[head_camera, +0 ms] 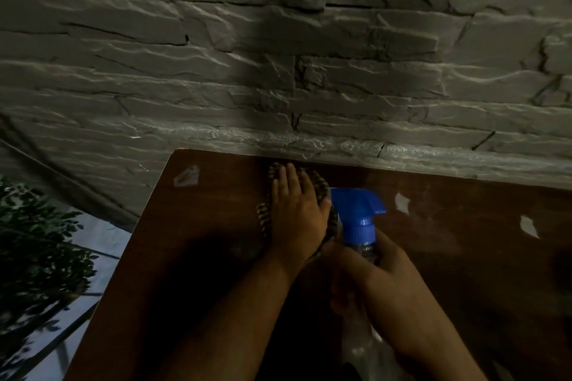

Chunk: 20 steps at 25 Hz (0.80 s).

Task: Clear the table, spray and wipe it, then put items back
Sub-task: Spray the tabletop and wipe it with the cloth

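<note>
Upright in right hand [376, 269]: spray bottle [360, 226], nozzle rightward.

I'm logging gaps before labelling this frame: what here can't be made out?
Head view only:
- Cloth: mostly hidden under the left hand.
- Bottle: body covered by the right hand; base lost in shadow.
- Table: near and right parts cut off by the frame; near side too dark.

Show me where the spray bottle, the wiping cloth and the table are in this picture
spray bottle [359, 219], head view, on its blue trigger head.
wiping cloth [263, 215], head view, on the patterned edge left of the hand.
table [201, 226], head view, on bare brown top near its left side.
</note>
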Each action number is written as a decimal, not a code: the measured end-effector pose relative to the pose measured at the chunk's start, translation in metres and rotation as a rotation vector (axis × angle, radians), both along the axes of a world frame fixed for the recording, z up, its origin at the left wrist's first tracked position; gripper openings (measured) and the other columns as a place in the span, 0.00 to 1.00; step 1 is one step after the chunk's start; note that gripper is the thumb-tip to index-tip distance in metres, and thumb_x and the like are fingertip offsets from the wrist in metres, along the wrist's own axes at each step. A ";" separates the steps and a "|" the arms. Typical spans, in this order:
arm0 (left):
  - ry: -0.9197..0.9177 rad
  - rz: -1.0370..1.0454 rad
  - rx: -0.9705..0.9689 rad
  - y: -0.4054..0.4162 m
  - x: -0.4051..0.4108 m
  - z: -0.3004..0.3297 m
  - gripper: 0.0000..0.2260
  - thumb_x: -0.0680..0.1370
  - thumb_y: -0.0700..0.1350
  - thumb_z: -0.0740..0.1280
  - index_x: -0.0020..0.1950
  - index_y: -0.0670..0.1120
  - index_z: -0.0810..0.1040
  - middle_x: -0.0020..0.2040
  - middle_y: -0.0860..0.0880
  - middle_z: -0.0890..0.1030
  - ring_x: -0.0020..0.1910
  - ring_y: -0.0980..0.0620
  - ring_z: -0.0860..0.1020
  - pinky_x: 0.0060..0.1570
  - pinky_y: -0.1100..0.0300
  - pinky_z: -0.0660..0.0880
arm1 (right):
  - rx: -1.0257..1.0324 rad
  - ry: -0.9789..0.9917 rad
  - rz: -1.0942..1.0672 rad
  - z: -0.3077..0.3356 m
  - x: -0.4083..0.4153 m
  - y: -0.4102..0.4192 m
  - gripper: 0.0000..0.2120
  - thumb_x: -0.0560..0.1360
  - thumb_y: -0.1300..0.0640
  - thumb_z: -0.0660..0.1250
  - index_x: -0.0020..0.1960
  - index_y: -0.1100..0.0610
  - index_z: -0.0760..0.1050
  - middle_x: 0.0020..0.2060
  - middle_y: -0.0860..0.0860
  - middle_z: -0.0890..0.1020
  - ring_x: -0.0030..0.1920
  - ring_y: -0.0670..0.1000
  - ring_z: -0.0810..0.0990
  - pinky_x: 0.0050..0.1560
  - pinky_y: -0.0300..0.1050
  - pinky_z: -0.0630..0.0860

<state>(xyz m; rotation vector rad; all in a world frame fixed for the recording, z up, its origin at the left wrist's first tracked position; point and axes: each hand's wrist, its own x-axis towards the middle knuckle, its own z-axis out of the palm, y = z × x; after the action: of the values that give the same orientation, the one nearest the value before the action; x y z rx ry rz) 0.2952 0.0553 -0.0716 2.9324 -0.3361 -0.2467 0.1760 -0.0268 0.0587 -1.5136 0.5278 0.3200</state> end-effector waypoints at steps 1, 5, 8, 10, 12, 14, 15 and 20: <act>-0.040 -0.170 -0.038 0.019 -0.016 -0.001 0.35 0.74 0.58 0.36 0.79 0.43 0.51 0.79 0.42 0.47 0.78 0.44 0.42 0.76 0.47 0.42 | -0.008 -0.006 0.009 0.001 0.000 0.001 0.09 0.69 0.53 0.71 0.47 0.52 0.77 0.32 0.53 0.81 0.32 0.54 0.80 0.40 0.55 0.80; -0.045 -0.309 0.036 0.084 0.020 -0.015 0.31 0.79 0.64 0.44 0.79 0.50 0.54 0.80 0.49 0.50 0.78 0.51 0.43 0.76 0.52 0.42 | 0.033 0.032 -0.006 -0.004 -0.001 -0.003 0.08 0.72 0.56 0.71 0.50 0.55 0.76 0.30 0.53 0.80 0.30 0.51 0.78 0.34 0.46 0.79; -0.059 0.056 0.029 0.062 0.049 -0.017 0.29 0.81 0.60 0.49 0.78 0.45 0.56 0.79 0.44 0.52 0.78 0.46 0.47 0.76 0.50 0.45 | 0.030 0.043 -0.019 -0.007 0.000 0.000 0.10 0.71 0.55 0.70 0.50 0.56 0.75 0.32 0.54 0.79 0.31 0.52 0.78 0.37 0.49 0.79; -0.045 0.104 0.008 0.042 0.027 -0.017 0.30 0.81 0.60 0.49 0.78 0.43 0.55 0.79 0.42 0.52 0.78 0.44 0.47 0.76 0.48 0.47 | 0.036 0.023 -0.021 -0.004 0.000 0.002 0.08 0.71 0.55 0.70 0.49 0.55 0.76 0.31 0.52 0.79 0.31 0.51 0.78 0.37 0.49 0.80; -0.050 -0.212 -0.019 0.055 -0.013 -0.019 0.31 0.80 0.61 0.47 0.78 0.45 0.55 0.79 0.45 0.51 0.78 0.48 0.45 0.76 0.49 0.47 | 0.060 0.010 -0.006 -0.001 -0.002 0.003 0.08 0.71 0.56 0.70 0.49 0.54 0.76 0.31 0.51 0.79 0.31 0.51 0.78 0.35 0.47 0.79; -0.025 -0.618 -0.087 0.094 -0.025 -0.015 0.29 0.80 0.62 0.49 0.78 0.49 0.58 0.80 0.49 0.53 0.78 0.53 0.45 0.76 0.52 0.46 | 0.068 0.019 0.001 0.000 -0.004 0.001 0.08 0.72 0.55 0.70 0.50 0.54 0.75 0.31 0.51 0.79 0.31 0.51 0.78 0.35 0.46 0.79; -0.023 -0.683 -0.103 0.111 -0.011 -0.016 0.28 0.80 0.63 0.51 0.77 0.50 0.60 0.79 0.50 0.54 0.78 0.54 0.47 0.76 0.53 0.47 | 0.069 0.029 0.005 0.000 -0.005 0.000 0.09 0.72 0.55 0.69 0.51 0.54 0.75 0.32 0.51 0.80 0.31 0.50 0.78 0.34 0.45 0.79; -0.036 0.200 -0.002 0.080 0.041 -0.016 0.28 0.82 0.59 0.49 0.78 0.45 0.57 0.79 0.44 0.53 0.78 0.46 0.47 0.76 0.49 0.48 | 0.025 0.026 0.015 -0.003 -0.011 0.006 0.08 0.73 0.57 0.69 0.51 0.57 0.74 0.31 0.52 0.79 0.30 0.51 0.77 0.34 0.45 0.79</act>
<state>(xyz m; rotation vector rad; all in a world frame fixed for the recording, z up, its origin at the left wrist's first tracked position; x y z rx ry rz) 0.3361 0.1355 -0.0879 2.9437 -0.0468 -0.1645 0.1650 -0.0209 0.0556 -1.4913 0.5314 0.3573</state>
